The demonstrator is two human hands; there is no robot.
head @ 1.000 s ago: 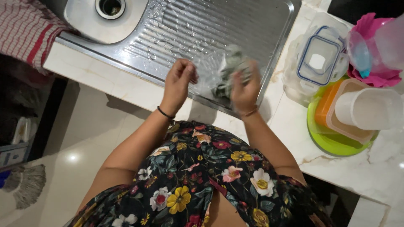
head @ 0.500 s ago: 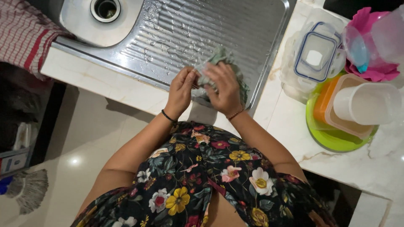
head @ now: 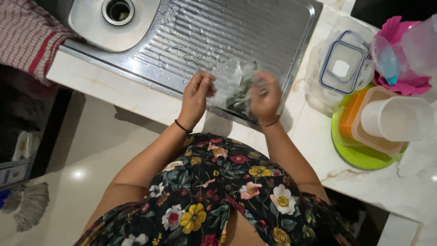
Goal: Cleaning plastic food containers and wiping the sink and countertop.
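A crumpled plastic bag (head: 234, 86) is held over the near edge of the draining board (head: 214, 32), between the left hand (head: 195, 98) on its left and the right hand (head: 265, 97) on its right. Left of the draining board the sink bowl (head: 91, 23) is set, with its drain hole (head: 118, 10) at the far side. A cloth (head: 27, 41) is draped left of the sink bowl. Right of the draining board, on the counter (head: 409, 187), a lidded container (head: 343, 68) is placed; nearer and further right, tubs (head: 387, 120) are stacked on a plate (head: 355, 155). Below and left of the draining board, a mop head (head: 27, 205) is seen on the floor
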